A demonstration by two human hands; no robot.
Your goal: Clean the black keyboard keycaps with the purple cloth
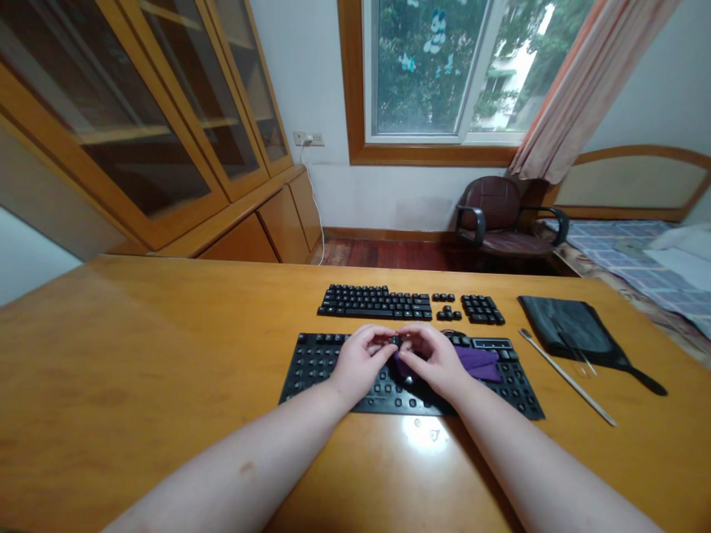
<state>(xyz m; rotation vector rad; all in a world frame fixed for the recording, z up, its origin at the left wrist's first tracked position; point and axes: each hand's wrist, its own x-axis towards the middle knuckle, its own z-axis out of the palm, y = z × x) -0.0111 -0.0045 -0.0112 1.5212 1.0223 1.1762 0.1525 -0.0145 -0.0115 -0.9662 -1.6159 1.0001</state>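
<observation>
Head-worn camera faces forward, down; looks close onto left hand, right hand.

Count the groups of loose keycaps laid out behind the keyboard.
4: a long main block at left, a small row above an arrow cluster in the middle, and a number-pad block at right.

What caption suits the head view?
Left hand and right hand pinch a small black keycap over a black keyboard, with rows of keycaps beyond on a wooden desk.
</observation>
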